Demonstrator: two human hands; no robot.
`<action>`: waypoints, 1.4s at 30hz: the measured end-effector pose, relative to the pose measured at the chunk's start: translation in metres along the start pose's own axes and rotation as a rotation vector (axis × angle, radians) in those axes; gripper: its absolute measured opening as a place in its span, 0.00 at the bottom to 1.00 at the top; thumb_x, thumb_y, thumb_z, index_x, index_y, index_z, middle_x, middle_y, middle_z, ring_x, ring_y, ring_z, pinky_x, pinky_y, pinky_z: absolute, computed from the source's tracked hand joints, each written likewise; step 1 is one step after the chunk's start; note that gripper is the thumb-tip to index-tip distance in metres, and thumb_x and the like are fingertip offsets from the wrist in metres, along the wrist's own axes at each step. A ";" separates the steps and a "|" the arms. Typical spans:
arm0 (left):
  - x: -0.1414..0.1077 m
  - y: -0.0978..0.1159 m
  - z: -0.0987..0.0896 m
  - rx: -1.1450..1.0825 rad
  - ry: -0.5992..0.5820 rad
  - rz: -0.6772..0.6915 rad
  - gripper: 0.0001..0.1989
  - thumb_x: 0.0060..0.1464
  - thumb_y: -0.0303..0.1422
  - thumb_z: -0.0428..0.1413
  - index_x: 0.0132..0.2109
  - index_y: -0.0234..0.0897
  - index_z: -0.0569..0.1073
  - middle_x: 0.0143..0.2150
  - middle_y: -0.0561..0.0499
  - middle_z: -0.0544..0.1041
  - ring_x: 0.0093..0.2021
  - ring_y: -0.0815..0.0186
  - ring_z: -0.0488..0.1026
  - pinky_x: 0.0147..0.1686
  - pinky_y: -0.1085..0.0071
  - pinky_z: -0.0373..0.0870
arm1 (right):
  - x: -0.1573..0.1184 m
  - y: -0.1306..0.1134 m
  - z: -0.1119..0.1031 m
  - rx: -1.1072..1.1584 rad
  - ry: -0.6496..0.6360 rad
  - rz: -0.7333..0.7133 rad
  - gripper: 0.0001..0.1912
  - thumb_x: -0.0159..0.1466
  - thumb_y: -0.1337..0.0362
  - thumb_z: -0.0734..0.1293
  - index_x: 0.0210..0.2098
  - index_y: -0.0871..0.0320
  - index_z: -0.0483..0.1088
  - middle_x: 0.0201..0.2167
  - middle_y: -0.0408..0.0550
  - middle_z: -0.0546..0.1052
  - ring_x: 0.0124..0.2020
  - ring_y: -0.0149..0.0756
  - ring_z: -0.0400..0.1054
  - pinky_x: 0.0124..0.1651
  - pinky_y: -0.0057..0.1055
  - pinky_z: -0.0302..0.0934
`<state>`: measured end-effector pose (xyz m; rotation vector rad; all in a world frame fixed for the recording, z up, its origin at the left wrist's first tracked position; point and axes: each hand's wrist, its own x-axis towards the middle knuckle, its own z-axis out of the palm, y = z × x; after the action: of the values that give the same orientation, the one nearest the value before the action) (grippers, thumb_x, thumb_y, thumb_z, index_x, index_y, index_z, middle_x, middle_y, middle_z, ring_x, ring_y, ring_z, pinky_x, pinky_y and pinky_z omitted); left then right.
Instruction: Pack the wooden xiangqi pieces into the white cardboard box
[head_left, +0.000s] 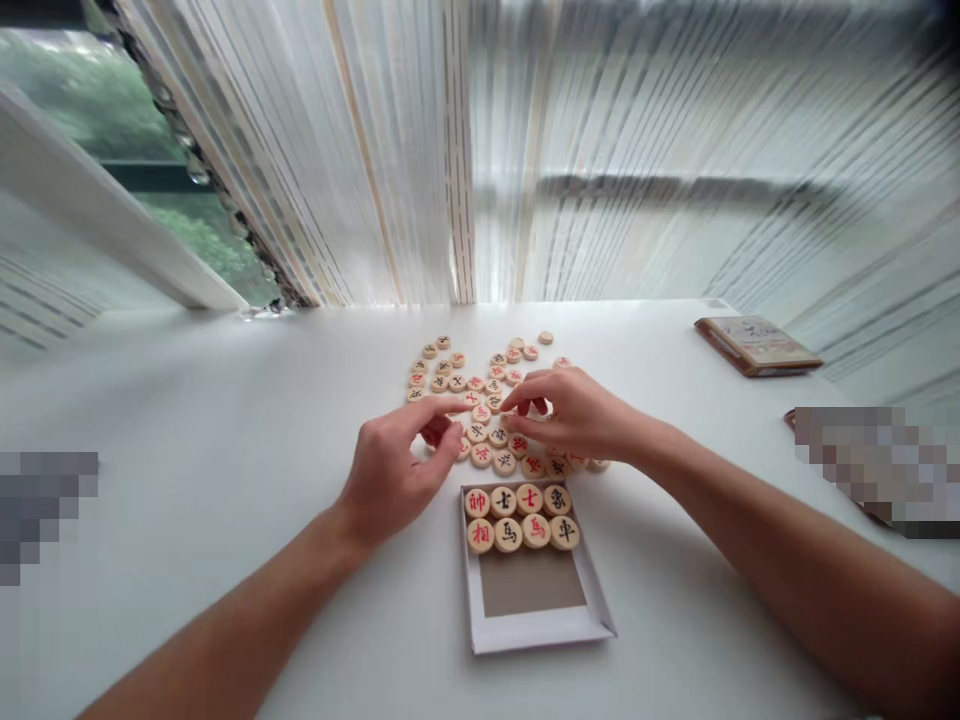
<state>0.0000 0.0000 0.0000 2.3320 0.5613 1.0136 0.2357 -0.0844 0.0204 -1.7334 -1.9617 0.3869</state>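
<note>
Small round pale wooden discs (489, 385), each stamped on top with a red or black Chinese character, lie face up in a loose scatter on the white tabletop (225, 420), spreading from near the striped curtain side toward the person. Eight more of them sit in two neat rows of four at the far end of a shallow white cardboard tray with a brown floor (530, 582) (its near half shows only that bare floor). Both hands work at the near edge of the scatter, just beyond the tray. The left hand (394, 475) has its forefinger stretched out over the discs and its thumb and other fingers curled narrowly inward; whether a disc is pinched there cannot be told. The right hand (577, 412) rests over the discs with fingertips drawn close together, touching one at the pile's middle. Well apart, at the right, lies a flat brown box (756, 345).
</note>
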 end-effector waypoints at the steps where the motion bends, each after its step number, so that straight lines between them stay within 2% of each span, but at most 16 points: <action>1: -0.001 0.001 -0.001 -0.001 0.000 0.004 0.09 0.63 0.27 0.59 0.48 0.34 0.82 0.32 0.52 0.83 0.30 0.67 0.79 0.36 0.73 0.76 | 0.000 0.001 0.001 0.000 -0.012 -0.004 0.08 0.65 0.68 0.72 0.41 0.59 0.85 0.33 0.49 0.83 0.32 0.35 0.73 0.39 0.31 0.64; 7: -0.003 0.006 0.002 -0.026 -0.004 0.064 0.09 0.62 0.24 0.59 0.48 0.35 0.82 0.35 0.52 0.84 0.31 0.69 0.80 0.37 0.75 0.77 | 0.000 0.011 0.006 -0.043 -0.064 -0.069 0.11 0.68 0.65 0.71 0.47 0.59 0.84 0.37 0.51 0.81 0.35 0.37 0.73 0.40 0.31 0.64; 11: -0.004 0.006 0.004 -0.043 -0.004 0.032 0.09 0.62 0.25 0.59 0.47 0.36 0.82 0.34 0.52 0.84 0.31 0.68 0.80 0.37 0.74 0.77 | -0.002 0.016 0.006 -0.073 -0.048 -0.096 0.07 0.68 0.64 0.71 0.40 0.60 0.82 0.34 0.50 0.80 0.33 0.36 0.71 0.39 0.31 0.64; 14: -0.004 0.006 0.005 -0.087 -0.002 -0.028 0.08 0.62 0.26 0.60 0.47 0.35 0.82 0.36 0.50 0.85 0.32 0.67 0.80 0.38 0.72 0.78 | -0.006 0.013 0.002 -0.060 0.027 -0.127 0.07 0.66 0.62 0.73 0.36 0.59 0.79 0.30 0.47 0.79 0.30 0.34 0.70 0.36 0.31 0.63; 17: -0.005 0.007 0.007 -0.208 -0.031 -0.137 0.08 0.63 0.29 0.61 0.48 0.36 0.83 0.40 0.48 0.86 0.36 0.64 0.82 0.40 0.70 0.79 | -0.011 -0.001 -0.001 0.107 0.094 -0.125 0.07 0.65 0.61 0.74 0.37 0.59 0.78 0.26 0.43 0.79 0.26 0.30 0.70 0.32 0.28 0.63; 19: -0.005 0.011 0.009 -0.344 -0.066 -0.238 0.08 0.63 0.31 0.62 0.48 0.36 0.83 0.42 0.47 0.86 0.39 0.63 0.83 0.42 0.68 0.81 | -0.015 -0.014 0.000 0.283 0.087 -0.099 0.08 0.65 0.62 0.74 0.39 0.60 0.78 0.25 0.43 0.79 0.25 0.29 0.71 0.29 0.26 0.64; 22: -0.005 0.018 0.010 -0.597 -0.123 -0.374 0.08 0.62 0.34 0.64 0.46 0.37 0.84 0.39 0.48 0.86 0.39 0.62 0.83 0.41 0.68 0.82 | -0.019 -0.030 0.003 0.505 0.033 -0.069 0.08 0.66 0.63 0.74 0.42 0.61 0.80 0.26 0.44 0.80 0.26 0.30 0.72 0.30 0.27 0.67; 27: -0.001 0.027 0.009 -0.768 -0.183 -0.486 0.08 0.59 0.36 0.66 0.36 0.36 0.84 0.28 0.50 0.81 0.33 0.63 0.80 0.34 0.69 0.80 | -0.023 -0.038 0.006 0.758 -0.010 -0.083 0.12 0.69 0.63 0.73 0.50 0.57 0.83 0.38 0.51 0.84 0.34 0.36 0.77 0.35 0.31 0.73; 30: -0.001 0.027 0.009 -0.809 -0.169 -0.520 0.10 0.60 0.39 0.65 0.36 0.35 0.83 0.27 0.51 0.79 0.29 0.66 0.75 0.32 0.69 0.78 | -0.023 -0.038 0.008 0.859 -0.008 -0.086 0.12 0.70 0.62 0.73 0.52 0.54 0.83 0.45 0.53 0.85 0.44 0.40 0.80 0.43 0.33 0.76; 32: -0.001 0.027 0.010 -0.827 -0.153 -0.530 0.10 0.59 0.38 0.65 0.36 0.35 0.83 0.27 0.51 0.80 0.27 0.68 0.73 0.31 0.70 0.76 | -0.023 -0.037 0.009 0.932 -0.015 -0.047 0.13 0.69 0.60 0.73 0.52 0.53 0.83 0.45 0.52 0.85 0.46 0.41 0.80 0.47 0.35 0.77; 34: -0.002 0.028 0.010 -0.832 -0.127 -0.533 0.08 0.58 0.36 0.66 0.37 0.35 0.84 0.26 0.51 0.80 0.26 0.69 0.73 0.31 0.71 0.76 | -0.023 -0.037 0.011 1.000 -0.017 0.022 0.15 0.67 0.59 0.76 0.52 0.54 0.83 0.41 0.51 0.85 0.43 0.40 0.81 0.44 0.34 0.77; 37: -0.002 0.029 0.009 -0.822 -0.093 -0.528 0.06 0.57 0.34 0.66 0.38 0.35 0.84 0.26 0.52 0.80 0.24 0.70 0.73 0.29 0.72 0.77 | -0.023 -0.035 0.012 1.039 0.015 0.131 0.15 0.61 0.61 0.81 0.46 0.57 0.84 0.34 0.49 0.85 0.33 0.35 0.79 0.34 0.27 0.74; 39: -0.001 0.030 0.008 -0.804 -0.085 -0.517 0.05 0.57 0.33 0.66 0.38 0.35 0.85 0.26 0.52 0.81 0.25 0.69 0.75 0.29 0.72 0.78 | -0.022 -0.035 0.011 1.032 0.032 0.168 0.12 0.59 0.62 0.82 0.41 0.58 0.85 0.31 0.48 0.84 0.28 0.31 0.76 0.30 0.24 0.72; 42: 0.000 0.032 0.007 -0.791 -0.080 -0.490 0.03 0.57 0.30 0.66 0.38 0.36 0.85 0.27 0.52 0.82 0.25 0.69 0.77 0.29 0.74 0.80 | -0.022 -0.036 0.010 1.015 0.044 0.184 0.10 0.59 0.62 0.82 0.38 0.59 0.85 0.26 0.47 0.83 0.25 0.30 0.75 0.29 0.24 0.72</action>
<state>0.0107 -0.0273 0.0158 1.4355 0.5334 0.7197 0.2016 -0.1108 0.0263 -1.1961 -1.1853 1.1490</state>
